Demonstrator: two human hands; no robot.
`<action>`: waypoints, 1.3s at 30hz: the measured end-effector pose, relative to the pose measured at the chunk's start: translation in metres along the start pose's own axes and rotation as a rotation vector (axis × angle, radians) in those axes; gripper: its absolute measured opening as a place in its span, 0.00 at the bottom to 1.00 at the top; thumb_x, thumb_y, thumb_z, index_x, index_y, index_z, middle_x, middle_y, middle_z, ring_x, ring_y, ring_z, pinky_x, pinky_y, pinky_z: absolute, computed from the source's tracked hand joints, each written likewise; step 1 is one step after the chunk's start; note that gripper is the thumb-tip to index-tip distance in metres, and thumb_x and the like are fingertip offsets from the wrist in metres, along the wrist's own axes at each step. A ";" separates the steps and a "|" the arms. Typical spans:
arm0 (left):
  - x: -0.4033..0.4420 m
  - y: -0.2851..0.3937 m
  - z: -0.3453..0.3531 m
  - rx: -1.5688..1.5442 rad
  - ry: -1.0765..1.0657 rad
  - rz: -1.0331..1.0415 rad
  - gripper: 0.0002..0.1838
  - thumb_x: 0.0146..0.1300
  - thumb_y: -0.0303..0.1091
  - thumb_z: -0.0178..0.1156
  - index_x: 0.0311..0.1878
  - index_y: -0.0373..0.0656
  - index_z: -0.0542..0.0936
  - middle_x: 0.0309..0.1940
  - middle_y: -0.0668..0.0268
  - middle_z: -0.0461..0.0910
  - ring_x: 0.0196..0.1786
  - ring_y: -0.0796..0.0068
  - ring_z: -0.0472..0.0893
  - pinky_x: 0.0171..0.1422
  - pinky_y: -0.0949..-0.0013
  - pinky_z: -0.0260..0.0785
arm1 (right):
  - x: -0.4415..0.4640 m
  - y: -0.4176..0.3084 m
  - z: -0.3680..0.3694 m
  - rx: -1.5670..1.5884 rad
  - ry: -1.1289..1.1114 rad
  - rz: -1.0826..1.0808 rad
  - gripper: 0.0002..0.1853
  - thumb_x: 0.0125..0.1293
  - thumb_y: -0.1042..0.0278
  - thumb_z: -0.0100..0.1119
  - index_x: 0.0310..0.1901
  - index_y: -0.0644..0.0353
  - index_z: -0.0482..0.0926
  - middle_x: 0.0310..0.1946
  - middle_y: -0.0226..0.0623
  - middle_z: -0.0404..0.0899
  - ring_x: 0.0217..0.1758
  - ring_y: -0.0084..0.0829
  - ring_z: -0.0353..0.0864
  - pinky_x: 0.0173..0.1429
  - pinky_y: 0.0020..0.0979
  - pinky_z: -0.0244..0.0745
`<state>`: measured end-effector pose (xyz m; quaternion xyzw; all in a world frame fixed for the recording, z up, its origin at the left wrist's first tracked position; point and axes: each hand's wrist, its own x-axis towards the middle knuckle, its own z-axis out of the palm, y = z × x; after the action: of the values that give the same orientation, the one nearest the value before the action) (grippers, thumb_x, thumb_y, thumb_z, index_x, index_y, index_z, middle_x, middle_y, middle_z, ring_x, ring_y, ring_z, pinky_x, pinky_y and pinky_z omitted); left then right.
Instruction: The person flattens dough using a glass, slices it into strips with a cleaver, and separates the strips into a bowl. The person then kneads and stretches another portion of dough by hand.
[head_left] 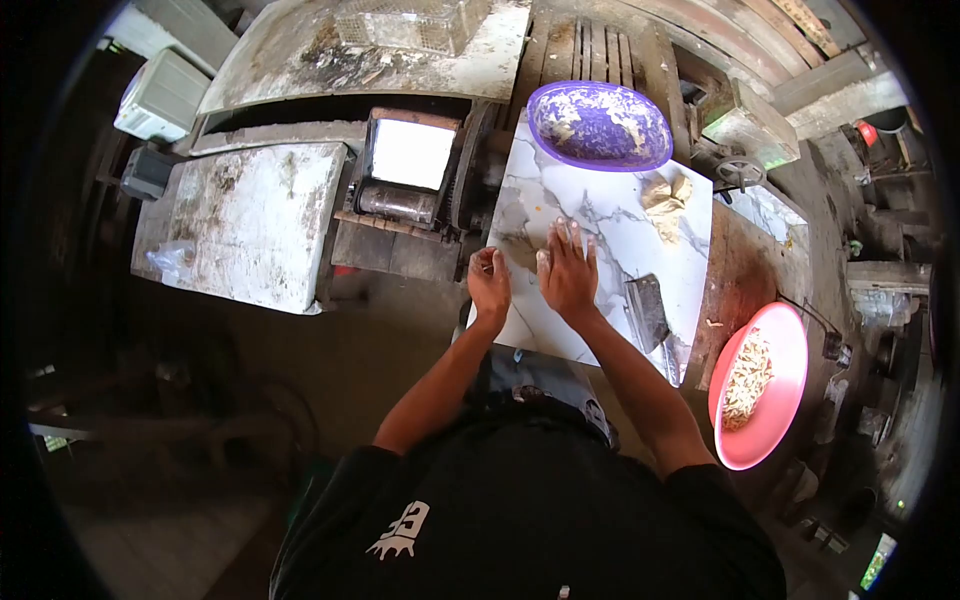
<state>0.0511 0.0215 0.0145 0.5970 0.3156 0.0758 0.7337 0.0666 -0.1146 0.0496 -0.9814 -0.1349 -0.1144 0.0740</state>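
Seemingly unfinished: the right hand (568, 276) spreads over a marbled desk (622, 245), grip wide, while the left hand (489, 288) curls (its contents, if any, cannot be told). A pale lump (663, 207), apparently undivided, lies by a purple basin (600, 161).

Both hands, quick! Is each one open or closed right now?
Left hand: curled; can't tell whether it's fully closed or holding anything.
Right hand: open, palm down, nothing visibly held.
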 end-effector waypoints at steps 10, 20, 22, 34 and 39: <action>0.041 0.024 0.017 0.348 -0.884 0.107 0.27 0.76 0.50 0.44 0.49 0.33 0.79 0.40 0.56 0.85 0.45 0.68 0.84 0.53 0.66 0.74 | -0.051 -0.022 -0.017 0.198 -0.050 0.018 0.35 0.62 0.61 0.61 0.67 0.67 0.62 0.71 0.50 0.59 0.76 0.48 0.55 0.78 0.51 0.47; 0.040 0.040 0.016 0.659 -1.292 0.140 0.17 0.69 0.37 0.53 0.52 0.34 0.81 0.45 0.60 0.84 0.49 0.74 0.80 0.57 0.69 0.70 | -0.083 -0.029 -0.032 0.191 -0.138 0.023 0.39 0.61 0.53 0.62 0.69 0.66 0.61 0.72 0.49 0.57 0.78 0.47 0.52 0.78 0.49 0.49; 0.041 0.042 0.016 0.626 -1.355 0.055 0.17 0.68 0.36 0.54 0.53 0.34 0.81 0.44 0.60 0.84 0.49 0.73 0.80 0.57 0.68 0.70 | -0.085 -0.028 -0.033 0.255 -0.148 0.021 0.39 0.60 0.56 0.66 0.67 0.67 0.61 0.73 0.51 0.55 0.77 0.50 0.53 0.77 0.51 0.49; 0.041 0.043 0.008 0.594 -1.318 0.116 0.22 0.63 0.39 0.64 0.56 0.35 0.79 0.49 0.57 0.83 0.50 0.71 0.80 0.57 0.68 0.70 | -0.101 -0.032 -0.028 0.091 0.042 0.194 0.27 0.60 0.61 0.66 0.60 0.57 0.71 0.59 0.46 0.68 0.68 0.48 0.64 0.72 0.56 0.52; 0.048 0.043 0.030 0.692 -1.412 0.249 0.23 0.60 0.46 0.67 0.50 0.37 0.83 0.45 0.57 0.85 0.47 0.70 0.82 0.53 0.68 0.71 | -0.114 -0.027 -0.013 0.181 0.076 0.228 0.26 0.60 0.62 0.64 0.59 0.57 0.70 0.60 0.42 0.68 0.66 0.46 0.65 0.69 0.53 0.54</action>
<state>0.1173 0.0315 0.0388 0.7288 -0.2874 -0.3412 0.5195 -0.0507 -0.1197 0.0372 -0.9747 -0.0293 -0.1295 0.1796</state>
